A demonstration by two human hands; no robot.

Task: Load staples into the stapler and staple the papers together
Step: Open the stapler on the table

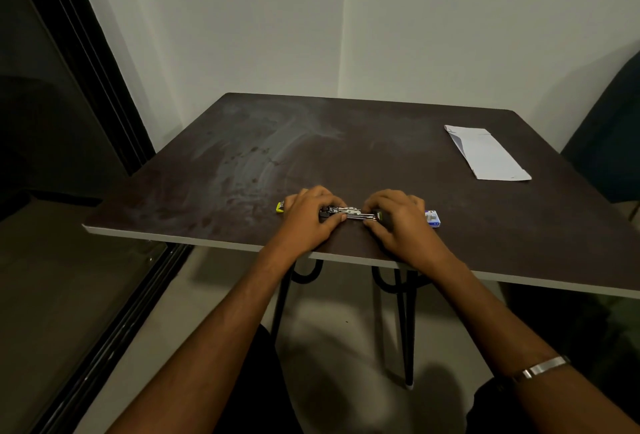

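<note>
A small stapler (pixel 348 213) lies opened out flat near the front edge of the dark table (pixel 242 163), its metal staple channel showing between my hands. My left hand (pixel 310 219) grips its left end, where a yellow tip (pixel 280 207) sticks out past my fingers. My right hand (pixel 398 222) holds the right end. A small blue and white staple box (pixel 433 218) sits just right of my right hand. Folded white papers (pixel 486 153) lie at the far right of the table.
The table stands in a room corner with white walls behind. A dark chair (pixel 609 128) is at the right edge. A dark glass door frame (pixel 93 87) runs along the left. Black metal table legs (pixel 405 322) show below.
</note>
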